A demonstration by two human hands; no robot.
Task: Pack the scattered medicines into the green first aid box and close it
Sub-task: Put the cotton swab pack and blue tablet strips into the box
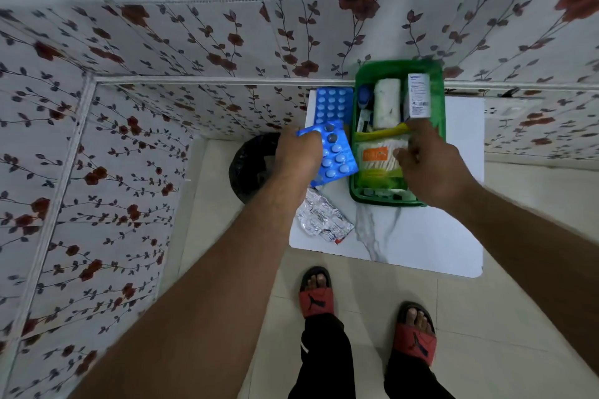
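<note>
**Now for the flat strips: light, bendy, best pinched by an edge**

Here the white marble-patterned tabletop [421, 236] carries everything, and the open green plastic first aid box [437, 100] sits at its far side, against the flowered wall. The box is already fairly full: a white paper-wrapped roll [385, 104], a tall white carton [418, 94] standing on end, and a clear packet of cotton buds with an orange label [377, 160].

The right hand [431, 168] reaches into the box, fingers loosely curled over the cotton-bud packet; whether it grips anything I cannot tell. The left hand [296, 155] is pinched shut on the edge of a blue blister strip of round tablets [337, 155], lifted just beside the box. A second blue strip [334, 104] lies flat behind it, and a crinkled silver foil strip [321, 217] lies nearer.

These strips look feather-light, thin and slightly springy; the foil one seems slick and easily creased. An edge pinch suits them, slid in flat or upright alongside the carton.
</note>
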